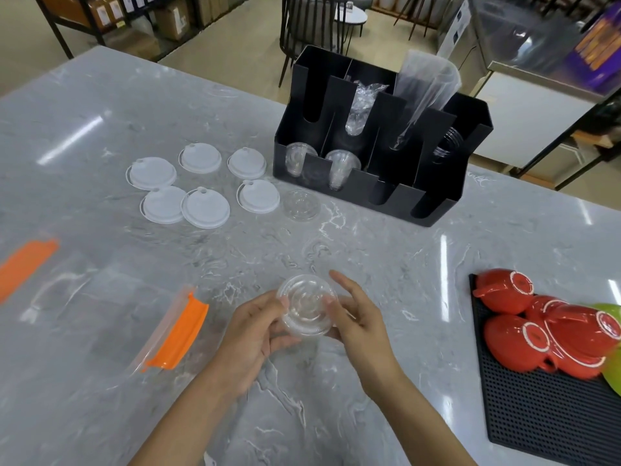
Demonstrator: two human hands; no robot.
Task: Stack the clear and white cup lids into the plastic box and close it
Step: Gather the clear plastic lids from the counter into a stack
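A grey marble counter (134, 105) fills the near scene; beyond it, beige floor (242, 45), dark shelving (100, 15) far left, black chairs (312, 21) centre.

head-worn view, looking forward and down, close above marble table (100, 122)

On the counter (100, 136), six cup lids (198, 188) lie in two rows at the far left, with a single clear lid (301, 205) just right of them, before the compartmented organizer (386, 183) holding cups. The plastic box (111, 307) sits near left, its lid (23, 267) further left. A mat (544, 418) bearing upturned teapots (504, 294) lies at the right; both hands (255, 334) hold a lid stack (307, 309) between.
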